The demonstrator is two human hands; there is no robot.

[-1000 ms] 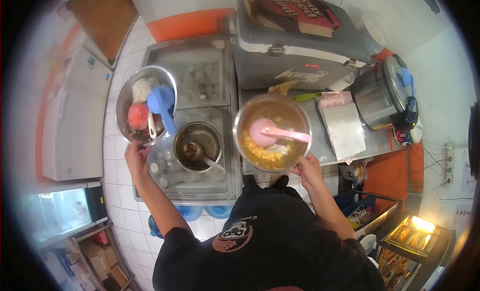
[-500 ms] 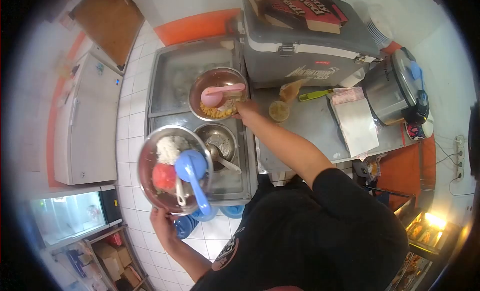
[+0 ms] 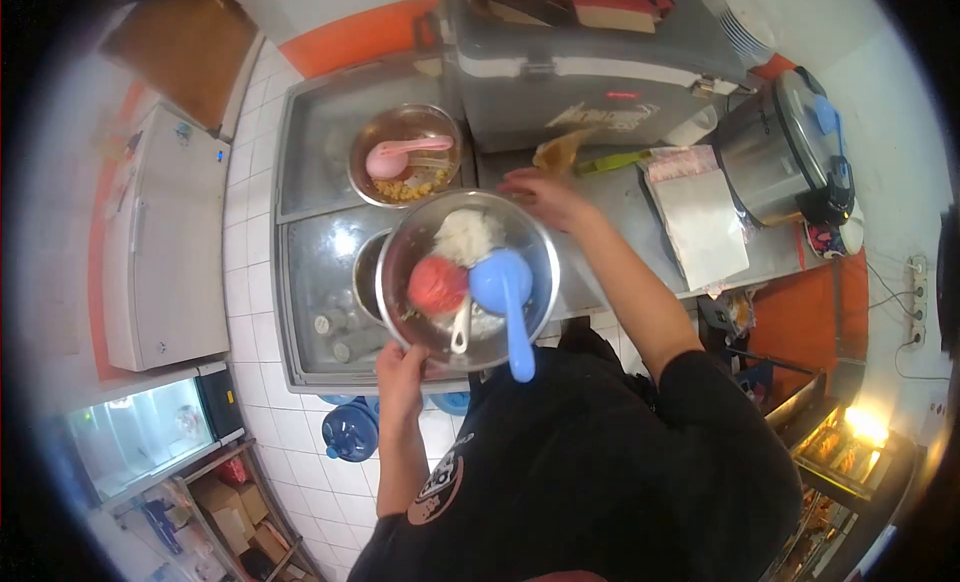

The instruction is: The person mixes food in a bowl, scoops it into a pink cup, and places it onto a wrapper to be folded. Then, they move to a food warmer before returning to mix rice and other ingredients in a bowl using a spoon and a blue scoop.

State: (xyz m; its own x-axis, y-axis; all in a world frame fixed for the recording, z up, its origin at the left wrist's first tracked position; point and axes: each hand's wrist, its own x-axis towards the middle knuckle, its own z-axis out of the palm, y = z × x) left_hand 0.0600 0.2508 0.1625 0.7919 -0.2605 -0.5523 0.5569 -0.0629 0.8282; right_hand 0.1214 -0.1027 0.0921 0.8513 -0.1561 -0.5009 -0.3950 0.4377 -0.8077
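Note:
A large metal bowl (image 3: 400, 247) is in front of me, tilted, its near left rim gripped by my left hand (image 3: 402, 370). Inside it are white shreds (image 3: 468, 237), a red scoop (image 3: 437, 285), a blue scoop (image 3: 500, 282) with its handle over the rim, and a white handle (image 3: 461, 327). At the bowl's far right rim is my right hand (image 3: 545, 197), fingers stretched toward the rim. Farther back, a smaller metal bowl (image 3: 362, 142) holds a pink scoop (image 3: 388, 162) and yellow pieces (image 3: 403, 190). A third metal bowl (image 3: 366, 277) is mostly hidden behind the large one.
The bowls are over a glass-topped chest freezer (image 3: 310, 217). To the right is a metal counter (image 3: 600, 207) with white papers (image 3: 703, 227), green tongs (image 3: 612, 162) and a large steel cooker (image 3: 775, 167). A grey cooler box (image 3: 600, 92) stands behind. Blue water bottles (image 3: 350, 432) are on the floor.
The large bowl has moved right, in front of me, with my left hand on it. My right hand has let go of the smaller bowl's rim and moved right. The view has shifted slightly.

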